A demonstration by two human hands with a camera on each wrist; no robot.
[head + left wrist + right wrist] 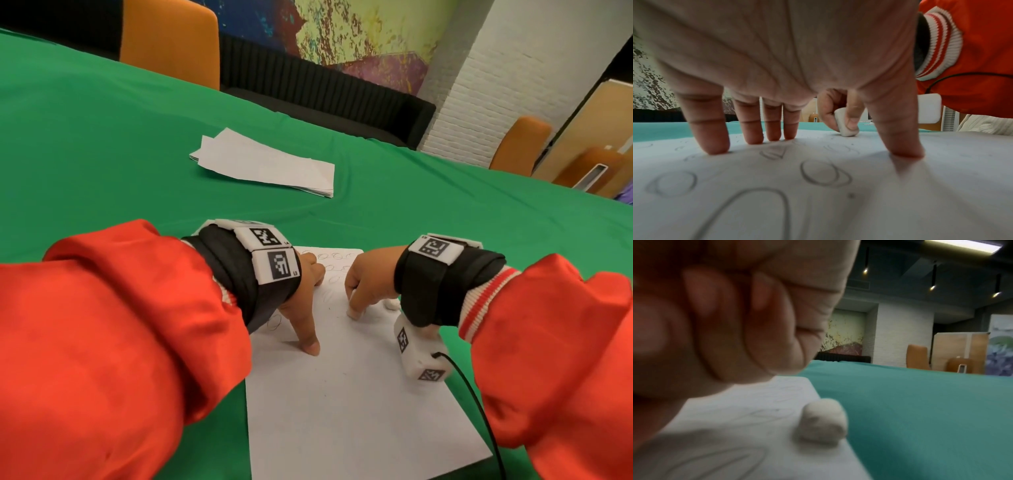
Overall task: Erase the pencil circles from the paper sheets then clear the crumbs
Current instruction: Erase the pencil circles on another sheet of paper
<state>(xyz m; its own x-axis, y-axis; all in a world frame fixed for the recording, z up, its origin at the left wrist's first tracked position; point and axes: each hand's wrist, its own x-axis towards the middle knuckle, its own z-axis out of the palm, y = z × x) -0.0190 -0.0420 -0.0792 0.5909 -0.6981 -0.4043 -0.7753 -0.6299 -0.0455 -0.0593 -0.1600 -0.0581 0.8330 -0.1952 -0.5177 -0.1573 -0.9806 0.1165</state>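
Under the right hand, pinched eraser touches paper

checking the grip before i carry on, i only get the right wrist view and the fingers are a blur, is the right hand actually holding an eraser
observer: Yes. The left wrist view shows the right hand pinching a white eraser, its lower end down on the paper sheet.
operator: ok and is the left hand pinning the sheet
observer: Yes, the left hand presses it with spread, straight fingers.
operator: any circles left near it
observer: Several pencil circles show on the sheet beneath the left palm.
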